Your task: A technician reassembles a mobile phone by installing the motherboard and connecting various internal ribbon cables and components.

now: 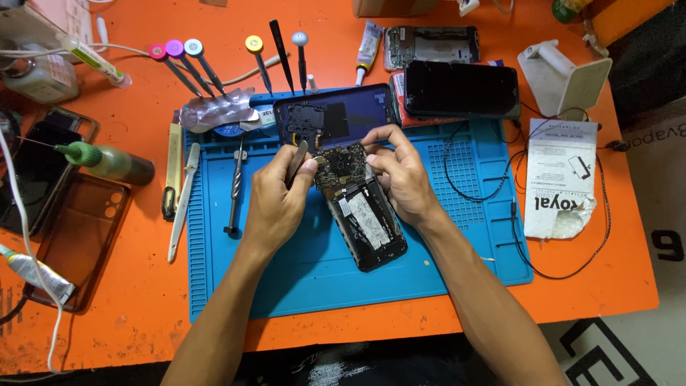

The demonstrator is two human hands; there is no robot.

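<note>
An opened black phone lies on the blue work mat, its circuit board exposed at the top end. My left hand grips grey tweezers, whose tips point at the board's left edge. My right hand rests on the phone's upper right side, fingertips touching the board. A dark blue back cover lies just behind the phone on the mat.
A black phone screen and a bare phone frame lie behind. Several screwdrivers stand at the back left. A metal tool, white spudger, bottle, phone cases, paper leaflet and thin black cable surround the mat.
</note>
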